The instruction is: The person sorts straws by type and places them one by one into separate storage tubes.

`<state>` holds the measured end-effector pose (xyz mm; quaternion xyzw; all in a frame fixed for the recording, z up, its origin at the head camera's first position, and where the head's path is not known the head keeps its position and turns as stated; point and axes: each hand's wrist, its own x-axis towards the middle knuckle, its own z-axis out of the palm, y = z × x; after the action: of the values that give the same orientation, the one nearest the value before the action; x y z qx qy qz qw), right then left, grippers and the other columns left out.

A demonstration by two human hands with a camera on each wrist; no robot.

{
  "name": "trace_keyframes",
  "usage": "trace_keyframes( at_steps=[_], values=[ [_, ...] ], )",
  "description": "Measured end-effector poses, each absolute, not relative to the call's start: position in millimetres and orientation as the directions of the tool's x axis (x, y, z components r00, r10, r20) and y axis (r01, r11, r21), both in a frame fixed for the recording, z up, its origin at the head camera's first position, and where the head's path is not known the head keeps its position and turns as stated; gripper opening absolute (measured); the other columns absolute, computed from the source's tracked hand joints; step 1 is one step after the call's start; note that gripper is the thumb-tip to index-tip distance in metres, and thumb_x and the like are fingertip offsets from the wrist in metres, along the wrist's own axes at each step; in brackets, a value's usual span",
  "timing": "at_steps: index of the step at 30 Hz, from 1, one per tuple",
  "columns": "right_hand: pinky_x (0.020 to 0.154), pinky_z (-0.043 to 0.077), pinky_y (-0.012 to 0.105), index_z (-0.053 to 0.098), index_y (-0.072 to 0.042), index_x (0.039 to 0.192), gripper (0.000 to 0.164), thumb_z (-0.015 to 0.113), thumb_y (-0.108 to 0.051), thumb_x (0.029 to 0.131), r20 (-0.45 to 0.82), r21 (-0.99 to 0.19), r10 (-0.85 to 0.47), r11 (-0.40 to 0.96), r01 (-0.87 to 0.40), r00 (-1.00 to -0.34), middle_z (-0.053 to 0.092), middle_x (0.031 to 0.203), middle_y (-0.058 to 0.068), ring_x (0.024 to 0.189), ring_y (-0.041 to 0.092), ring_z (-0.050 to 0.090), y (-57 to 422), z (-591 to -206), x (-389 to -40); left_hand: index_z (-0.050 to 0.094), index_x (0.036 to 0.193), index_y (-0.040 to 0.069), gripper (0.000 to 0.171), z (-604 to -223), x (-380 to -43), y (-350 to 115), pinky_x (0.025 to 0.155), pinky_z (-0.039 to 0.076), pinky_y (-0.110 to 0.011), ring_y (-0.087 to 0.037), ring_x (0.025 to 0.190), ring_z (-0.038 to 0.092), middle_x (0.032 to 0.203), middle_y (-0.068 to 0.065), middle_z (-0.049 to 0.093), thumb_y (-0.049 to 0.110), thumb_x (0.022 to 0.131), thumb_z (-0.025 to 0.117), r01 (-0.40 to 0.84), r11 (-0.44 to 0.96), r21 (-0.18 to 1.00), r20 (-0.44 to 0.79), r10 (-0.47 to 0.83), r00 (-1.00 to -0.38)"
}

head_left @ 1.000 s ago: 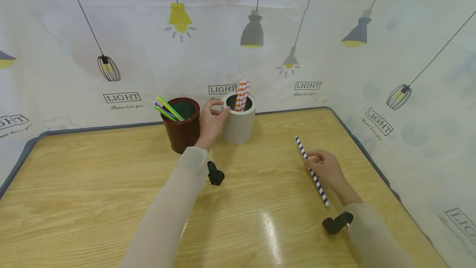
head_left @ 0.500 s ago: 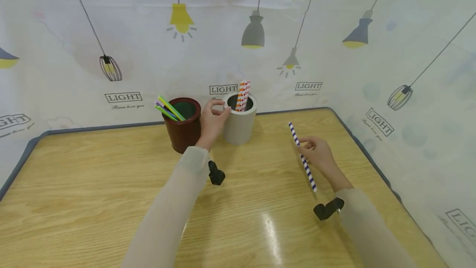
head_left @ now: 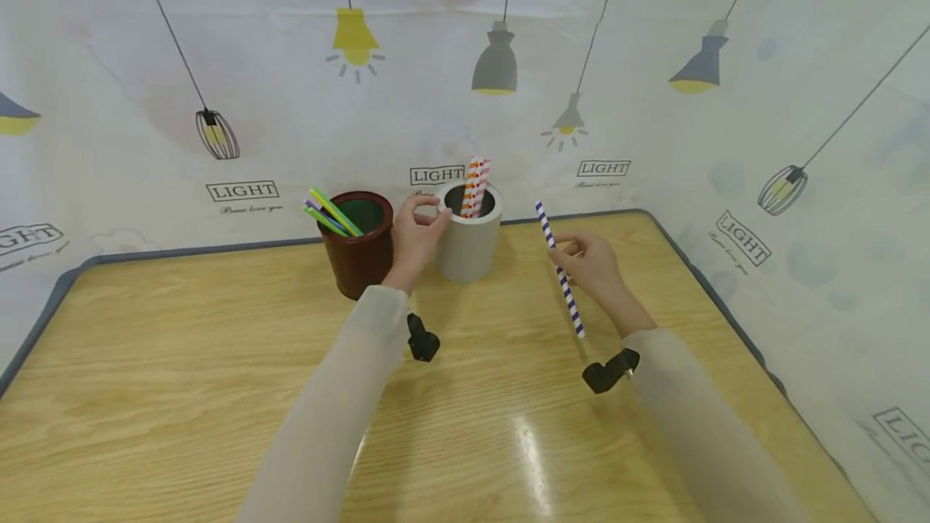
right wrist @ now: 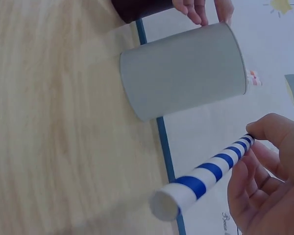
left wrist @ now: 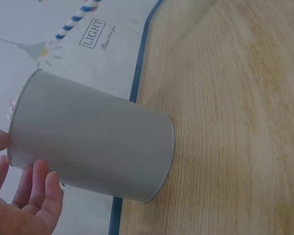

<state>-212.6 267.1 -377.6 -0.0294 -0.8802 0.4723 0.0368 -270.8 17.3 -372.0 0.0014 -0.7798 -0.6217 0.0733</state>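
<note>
Between thumb and fingers, my right hand [head_left: 592, 265] pinches a blue-and-white striped paper straw [head_left: 565, 293], held slanted above the table to the right of the light grey cup [head_left: 467, 247]. The straw's hollow lower end faces the camera in the right wrist view. That cup stands upright near the back edge, with orange- and pink-patterned paper straws [head_left: 472, 188] leaning inside. My left hand [head_left: 416, 242] holds the cup at the left of its rim, thumb at the lip and fingers bent against the wall [left wrist: 90, 137]. Part of this grip is hidden in the head view.
Left of the grey cup stands a dark brown cup [head_left: 358, 261] with several green, yellow and purple straws [head_left: 330, 212]. Beyond the table's blue-grey edge [head_left: 203, 250] rises a backdrop printed with lamps. Each wrist wears a small black mount [head_left: 612, 371].
My right hand has carried the striped straw left and toward the back, closer to the grey cup. The left hand and both cups have stayed in place.
</note>
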Motion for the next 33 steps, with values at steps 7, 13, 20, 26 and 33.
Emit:
trace_keyframes(
  at_steps=[7, 13, 20, 26, 33],
  values=[
    [0.059, 0.055, 0.032, 0.058, -0.003, 0.116, 0.032, 0.061, -0.019, 0.088, 0.074, -0.848, 0.084, 0.529, -0.018, -0.994, 0.055, 0.088, 0.012, 0.067, 0.016, 0.054, 246, -366, -230, 0.059, 0.110, 0.012, 0.029, -372, -271, 18, 0.062, 0.048, -0.031, -0.020, 0.078, 0.055, 0.087, -0.010, 0.057, 0.025, 0.085, 0.066, 0.088, 0.229, 0.969, 0.113, -0.098, -0.989],
    [0.057, 0.055, 0.032, 0.059, -0.003, 0.113, 0.030, 0.063, -0.018, 0.087, 0.128, -0.866, 0.081, 0.494, -0.071, -0.988, 0.059, 0.085, 0.011, 0.065, 0.015, 0.055, 233, -355, -245, 0.058, 0.110, 0.013, 0.029, -373, -272, 17, 0.063, 0.048, -0.033, -0.021, 0.079, 0.055, 0.088, -0.010, 0.057, 0.026, 0.085, 0.066, 0.094, 0.223, 0.970, 0.117, -0.092, -0.989],
    [0.057, 0.055, 0.030, 0.060, -0.003, 0.114, 0.032, 0.064, -0.019, 0.087, 0.152, -0.891, 0.096, 0.444, -0.094, -0.984, 0.054, 0.082, 0.007, 0.061, 0.012, 0.054, 223, -335, -262, 0.058, 0.112, 0.013, 0.030, -375, -272, 17, 0.064, 0.048, -0.034, -0.022, 0.077, 0.056, 0.087, -0.011, 0.056, 0.026, 0.086, 0.064, 0.099, 0.224, 0.969, 0.121, -0.086, -0.989],
    [0.055, 0.055, 0.029, 0.060, -0.004, 0.114, 0.031, 0.064, -0.017, 0.087, 0.157, -0.905, 0.123, 0.416, -0.093, -0.980, 0.054, 0.082, 0.007, 0.062, 0.013, 0.053, 214, -319, -276, 0.058, 0.112, 0.014, 0.029, -375, -271, 17, 0.064, 0.048, -0.035, -0.022, 0.077, 0.055, 0.087, -0.010, 0.056, 0.026, 0.087, 0.064, 0.103, 0.220, 0.970, 0.125, -0.086, -0.989],
    [0.053, 0.053, 0.024, 0.060, -0.004, 0.113, 0.031, 0.064, -0.018, 0.086, 0.199, -0.904, 0.165, 0.411, -0.116, -0.966, 0.055, 0.078, 0.004, 0.062, 0.013, 0.053, 206, -303, -293, 0.058, 0.111, 0.013, 0.027, -375, -272, 18, 0.064, 0.048, -0.034, -0.021, 0.076, 0.054, 0.086, -0.009, 0.055, 0.025, 0.086, 0.065, 0.107, 0.212, 0.971, 0.128, -0.087, -0.988]
  ],
)
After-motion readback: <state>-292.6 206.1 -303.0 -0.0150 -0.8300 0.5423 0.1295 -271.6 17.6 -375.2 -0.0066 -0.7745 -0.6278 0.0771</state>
